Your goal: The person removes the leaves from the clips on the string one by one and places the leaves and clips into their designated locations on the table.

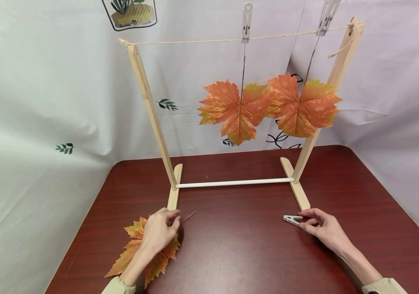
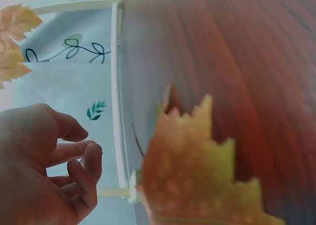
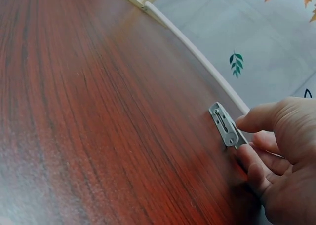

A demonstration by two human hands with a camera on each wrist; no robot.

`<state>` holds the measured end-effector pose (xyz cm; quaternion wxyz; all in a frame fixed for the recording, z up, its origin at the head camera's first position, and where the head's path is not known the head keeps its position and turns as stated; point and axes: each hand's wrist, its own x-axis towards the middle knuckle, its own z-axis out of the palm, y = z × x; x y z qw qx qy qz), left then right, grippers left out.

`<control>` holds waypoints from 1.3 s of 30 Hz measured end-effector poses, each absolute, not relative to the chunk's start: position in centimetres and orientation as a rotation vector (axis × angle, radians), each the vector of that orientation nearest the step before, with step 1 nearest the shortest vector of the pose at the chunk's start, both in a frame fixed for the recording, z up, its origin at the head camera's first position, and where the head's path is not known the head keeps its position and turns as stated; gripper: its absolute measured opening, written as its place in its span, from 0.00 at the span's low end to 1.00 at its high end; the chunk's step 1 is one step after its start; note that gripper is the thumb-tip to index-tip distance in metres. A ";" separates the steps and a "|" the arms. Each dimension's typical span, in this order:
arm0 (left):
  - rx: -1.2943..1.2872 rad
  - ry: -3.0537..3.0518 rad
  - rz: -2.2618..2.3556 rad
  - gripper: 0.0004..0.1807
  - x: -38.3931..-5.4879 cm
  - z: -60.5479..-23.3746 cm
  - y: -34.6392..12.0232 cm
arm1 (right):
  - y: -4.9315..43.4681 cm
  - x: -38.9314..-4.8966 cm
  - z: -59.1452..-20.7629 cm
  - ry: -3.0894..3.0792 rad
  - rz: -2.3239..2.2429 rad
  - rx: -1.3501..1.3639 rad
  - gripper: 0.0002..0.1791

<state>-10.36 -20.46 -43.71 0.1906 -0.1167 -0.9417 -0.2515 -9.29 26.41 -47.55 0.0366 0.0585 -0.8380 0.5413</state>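
Observation:
My right hand [image 1: 323, 228] pinches a grey clothespin [image 1: 292, 219] by its handle end, low over the table's right side. The right wrist view shows the clothespin [image 3: 224, 124] between thumb and fingers. On the left, my left hand [image 1: 159, 230] hovers over an orange-yellow artificial maple leaf [image 1: 157, 263], partly hiding it. The left wrist view shows that hand [image 2: 49, 161] with loosely bent fingers and nothing between them; the leaf [image 2: 192, 170] and its thin stem [image 2: 138, 138] are apart from the fingertips.
A wooden frame [image 1: 152, 116] with a white bottom rod [image 1: 235, 182] stands on the dark red table [image 1: 231, 241]. From its string [image 1: 194, 41], two clothespins [image 1: 246, 22] hold orange leaves, one at the middle [image 1: 236, 110], another at right [image 1: 301, 106]. Pale printed cloth [image 1: 40, 102] hangs behind.

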 end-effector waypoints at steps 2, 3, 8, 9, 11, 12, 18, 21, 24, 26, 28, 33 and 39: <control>-0.340 -2.626 -0.736 0.08 -10.4 -43.3 -20.2 | 26.4 -9.3 -47.4 -2.573 1.677 0.139 0.18; -0.337 -2.621 -0.768 0.07 -10.4 -43.1 -20.0 | 26.5 -9.3 -47.3 -2.573 1.675 0.123 0.17; -0.316 -2.562 -0.977 0.06 -10.6 -41.6 -19.3 | 27.0 -9.3 -45.9 -2.583 1.566 0.057 0.15; -0.308 -2.543 -1.019 0.05 -10.7 -41.2 -19.2 | 27.1 -9.3 -45.5 -2.586 1.525 0.063 0.15; -0.315 -2.500 -1.084 0.06 -11.0 -40.6 -19.0 | 27.4 -9.5 -44.4 -2.591 1.452 0.079 0.14; -0.318 -2.483 -1.111 0.06 -11.2 -40.2 -18.8 | 27.5 -9.6 -43.7 -2.588 1.426 0.095 0.13; -0.360 -2.422 -1.300 0.06 -12.5 -36.8 -17.3 | 27.6 -10.8 -38.6 -2.551 1.315 0.283 0.08; -0.410 -2.362 -1.390 0.06 -13.3 -34.5 -16.3 | 27.3 -11.7 -35.5 -2.515 1.268 0.393 0.08; -0.492 -2.274 -1.447 0.06 -14.1 -32.0 -15.3 | 26.8 -12.8 -32.4 -2.474 1.250 0.474 0.08; -0.542 -2.212 -1.469 0.07 -14.5 -30.5 -14.5 | 26.3 -13.4 -30.4 -2.452 1.261 0.511 0.09; -0.585 -2.158 -1.495 0.08 -14.8 -29.0 -13.8 | 25.6 -13.8 -28.6 -2.444 1.280 0.542 0.09; -0.630 -2.093 -1.561 0.10 -15.4 -26.0 -12.0 | 23.9 -14.6 -25.1 -2.460 1.259 0.628 0.09; -0.719 -2.041 -1.567 0.12 -16.1 -23.5 -10.2 | 22.2 -15.4 -22.1 -2.415 1.220 0.767 0.10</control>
